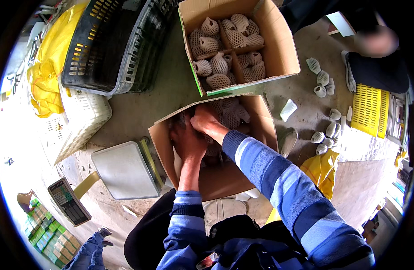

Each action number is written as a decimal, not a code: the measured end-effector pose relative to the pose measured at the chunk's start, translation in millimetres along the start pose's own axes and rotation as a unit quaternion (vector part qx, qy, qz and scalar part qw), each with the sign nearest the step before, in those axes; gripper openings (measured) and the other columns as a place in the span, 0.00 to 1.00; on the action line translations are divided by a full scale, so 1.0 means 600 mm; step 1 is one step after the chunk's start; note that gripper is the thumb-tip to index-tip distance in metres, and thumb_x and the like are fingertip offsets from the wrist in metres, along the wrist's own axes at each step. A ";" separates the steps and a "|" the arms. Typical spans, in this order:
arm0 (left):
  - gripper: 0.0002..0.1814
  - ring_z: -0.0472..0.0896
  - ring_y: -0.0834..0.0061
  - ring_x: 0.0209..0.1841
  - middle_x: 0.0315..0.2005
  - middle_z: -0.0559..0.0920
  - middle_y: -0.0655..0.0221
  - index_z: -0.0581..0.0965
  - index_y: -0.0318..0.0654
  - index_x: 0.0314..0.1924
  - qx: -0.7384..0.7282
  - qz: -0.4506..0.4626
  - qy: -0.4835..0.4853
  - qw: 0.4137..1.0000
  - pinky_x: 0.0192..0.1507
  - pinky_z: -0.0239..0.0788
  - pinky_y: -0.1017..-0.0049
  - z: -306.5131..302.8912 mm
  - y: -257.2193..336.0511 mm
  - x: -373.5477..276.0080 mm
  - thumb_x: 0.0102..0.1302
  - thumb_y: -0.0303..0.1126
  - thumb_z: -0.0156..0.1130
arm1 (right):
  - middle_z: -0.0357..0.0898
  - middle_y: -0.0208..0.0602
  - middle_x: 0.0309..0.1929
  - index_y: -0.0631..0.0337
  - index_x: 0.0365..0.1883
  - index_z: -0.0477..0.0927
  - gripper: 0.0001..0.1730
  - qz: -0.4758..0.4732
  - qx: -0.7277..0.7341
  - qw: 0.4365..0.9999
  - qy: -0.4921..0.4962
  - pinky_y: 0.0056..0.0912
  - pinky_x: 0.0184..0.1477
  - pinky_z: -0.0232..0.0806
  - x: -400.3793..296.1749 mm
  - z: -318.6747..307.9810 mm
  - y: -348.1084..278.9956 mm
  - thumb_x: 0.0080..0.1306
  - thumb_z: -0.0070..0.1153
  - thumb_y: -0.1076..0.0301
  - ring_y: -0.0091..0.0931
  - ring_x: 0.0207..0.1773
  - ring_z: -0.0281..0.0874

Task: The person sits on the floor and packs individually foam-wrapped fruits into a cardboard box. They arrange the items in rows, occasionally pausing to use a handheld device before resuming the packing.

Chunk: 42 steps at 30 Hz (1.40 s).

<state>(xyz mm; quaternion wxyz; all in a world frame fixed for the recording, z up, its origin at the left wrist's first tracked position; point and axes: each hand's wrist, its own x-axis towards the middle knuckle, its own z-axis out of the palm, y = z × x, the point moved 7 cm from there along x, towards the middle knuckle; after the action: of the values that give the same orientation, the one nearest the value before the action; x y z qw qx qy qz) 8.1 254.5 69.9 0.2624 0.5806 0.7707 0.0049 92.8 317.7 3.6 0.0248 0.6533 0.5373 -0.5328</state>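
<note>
Both my hands reach down into an open cardboard box (223, 182) that stands before me. My left hand (190, 138) is inside by the left wall, its fingertips in shadow. Close beside it, my right hand (206, 119) is bent over at the upper left of the same box; what its fingers touch is hidden. Items in white foam net sleeves (232, 114) lie in this box. Just beyond stands a second open box (281, 57), split by cardboard dividers, with several foam-netted items (219, 64) in its compartments.
A platform scale (126, 170) stands at left, below a white basket (82, 118) and black plastic crates (92, 67). Loose foam nets (323, 77) litter the floor at right, near a yellow crate (367, 109). Another person (375, 67) is at upper right; someone's jeans-clad legs (88, 251) show lower left.
</note>
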 end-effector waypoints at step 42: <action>0.29 0.71 0.44 0.59 0.49 0.80 0.51 0.71 0.31 0.57 -0.028 0.054 0.177 0.982 0.63 0.61 0.50 0.010 -0.010 0.017 0.58 0.31 0.71 | 0.86 0.49 0.48 0.58 0.48 0.86 0.17 -0.227 -0.436 0.870 0.047 0.48 0.52 0.77 0.086 -0.233 -0.136 0.64 0.59 0.61 0.47 0.52 0.85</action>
<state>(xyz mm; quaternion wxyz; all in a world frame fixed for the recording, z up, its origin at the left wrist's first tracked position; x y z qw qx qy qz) 3.3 260.1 58.6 0.1376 0.6035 0.7723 0.1427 119.7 471.4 70.9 0.1602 0.4602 0.8490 -0.2045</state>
